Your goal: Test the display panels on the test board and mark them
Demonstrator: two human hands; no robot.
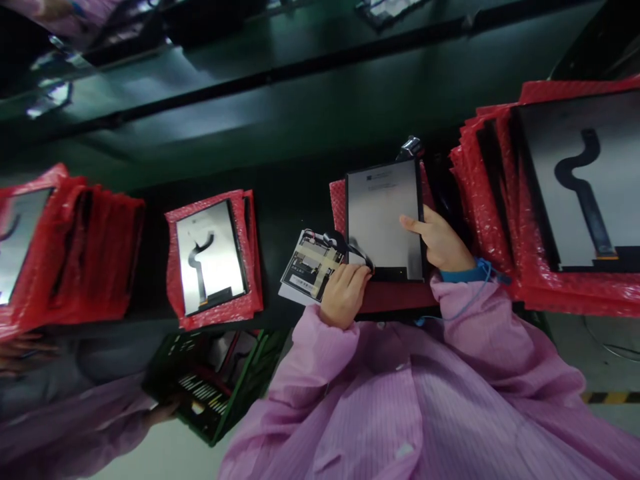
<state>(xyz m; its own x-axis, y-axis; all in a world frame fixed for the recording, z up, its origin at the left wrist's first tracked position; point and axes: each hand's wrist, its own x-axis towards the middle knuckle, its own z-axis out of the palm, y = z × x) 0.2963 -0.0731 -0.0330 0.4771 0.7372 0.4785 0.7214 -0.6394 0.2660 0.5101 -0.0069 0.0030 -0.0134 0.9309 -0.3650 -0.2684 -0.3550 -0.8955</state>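
In front of me a flat display panel [383, 200] with a silvery back is tilted over red bubble wrap [339, 200]. My right hand [445, 241] grips its right edge, thumb lying on the silvery back. At the panel's lower left corner, my left hand [346, 293] pinches the end of a black ribbon cable [357, 250]; the fingertips partly hide that end. The ribbon reaches towards a small circuit board assembly [310, 265] with yellowish tape and a barcode label, lying just left of my left hand.
Stacks of panels in red bubble wrap stand at the right [500, 200] and far left [95, 253]. One wrapped panel [210, 260] lies left of the board. Below the bench edge, a co-worker's hand [163, 412] is at a green crate [220, 427].
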